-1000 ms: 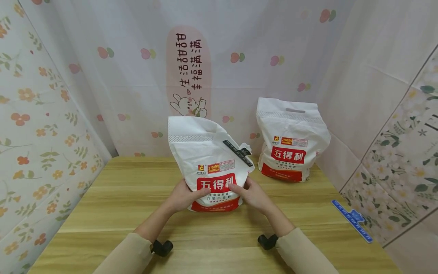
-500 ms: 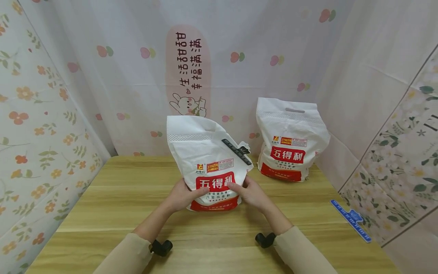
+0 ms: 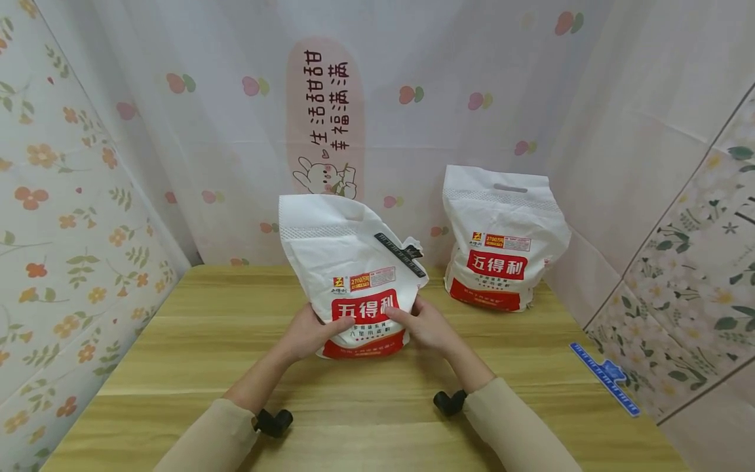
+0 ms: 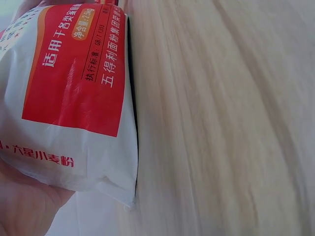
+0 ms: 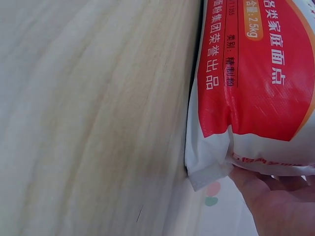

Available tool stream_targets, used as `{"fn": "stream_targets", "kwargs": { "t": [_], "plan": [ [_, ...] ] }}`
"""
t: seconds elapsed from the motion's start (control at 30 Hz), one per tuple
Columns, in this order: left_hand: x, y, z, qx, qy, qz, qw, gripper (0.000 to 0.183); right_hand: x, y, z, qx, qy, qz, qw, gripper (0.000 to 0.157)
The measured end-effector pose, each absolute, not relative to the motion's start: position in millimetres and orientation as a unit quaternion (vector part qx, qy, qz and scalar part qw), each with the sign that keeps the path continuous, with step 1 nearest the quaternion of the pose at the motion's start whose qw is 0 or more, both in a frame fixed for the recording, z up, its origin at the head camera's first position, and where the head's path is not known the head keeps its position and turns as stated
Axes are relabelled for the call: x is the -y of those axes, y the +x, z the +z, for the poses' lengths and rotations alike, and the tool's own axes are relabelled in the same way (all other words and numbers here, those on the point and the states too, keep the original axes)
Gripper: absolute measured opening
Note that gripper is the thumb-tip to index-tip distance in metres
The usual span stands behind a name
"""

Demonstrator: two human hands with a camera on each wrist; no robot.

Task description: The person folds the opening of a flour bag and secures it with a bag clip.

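Observation:
A white and red flour bag (image 3: 330, 262) stands upright near the middle of the table, between my two hands. Across its folded upper right corner sits a black sealing clip (image 3: 400, 254). My left hand (image 3: 309, 333) grips the bag's lower left side, thumb over the front and fingers hidden behind. On the opposite side my right hand (image 3: 429, 326) holds it the same way, its thumb over the red label. In the left wrist view the bag's printed lower front (image 4: 74, 73) shows close up beside the wood. The right wrist view shows a bottom corner (image 5: 209, 169) just above my fingers.
A second flour bag (image 3: 501, 210) with a handle slot stands at the back right. Near the table's right edge lies a blue sealing clip (image 3: 604, 378). Patterned curtains (image 3: 236, 151) enclose the wooden table (image 3: 194, 341) at the back and sides.
Both hands have shifted slightly to the left with the flour bag between them. The second bag and the blue clip stay where they were.

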State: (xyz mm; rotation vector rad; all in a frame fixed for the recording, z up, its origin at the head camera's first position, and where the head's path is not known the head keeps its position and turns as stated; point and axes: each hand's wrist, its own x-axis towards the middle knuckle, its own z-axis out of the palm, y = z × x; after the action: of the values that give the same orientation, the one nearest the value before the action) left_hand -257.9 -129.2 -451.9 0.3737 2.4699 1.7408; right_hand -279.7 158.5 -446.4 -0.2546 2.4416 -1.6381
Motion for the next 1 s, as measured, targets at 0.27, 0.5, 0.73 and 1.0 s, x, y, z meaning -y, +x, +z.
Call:
{"fn": "stream_targets", "kwargs": {
  "t": [0.27, 0.5, 0.73, 1.0],
  "plan": [
    [137.8, -260.8, -450.2, -0.811, 0.124, 0.570, 0.043, 0.065, -150.1, -289.5, -443.6, -0.823, -0.097, -0.549, 0.108, 0.069],
    [143.8, -263.8, -451.5, -0.810, 0.117, 0.573, 0.042, 0.065, -144.2, -299.0, -441.0, -0.826, -0.116, -0.539, 0.118, 0.066],
    [150.2, -265.4, -449.7, -0.815, 0.105, 0.568, 0.039, 0.067, -138.4, -305.3, -438.5, -0.832, -0.120, -0.528, 0.121, 0.068],
    [161.1, -265.7, -446.7, -0.817, 0.098, 0.567, 0.033, 0.068, -124.2, -310.6, -437.0, -0.831, -0.119, -0.533, 0.106, 0.069]
  ]
}}
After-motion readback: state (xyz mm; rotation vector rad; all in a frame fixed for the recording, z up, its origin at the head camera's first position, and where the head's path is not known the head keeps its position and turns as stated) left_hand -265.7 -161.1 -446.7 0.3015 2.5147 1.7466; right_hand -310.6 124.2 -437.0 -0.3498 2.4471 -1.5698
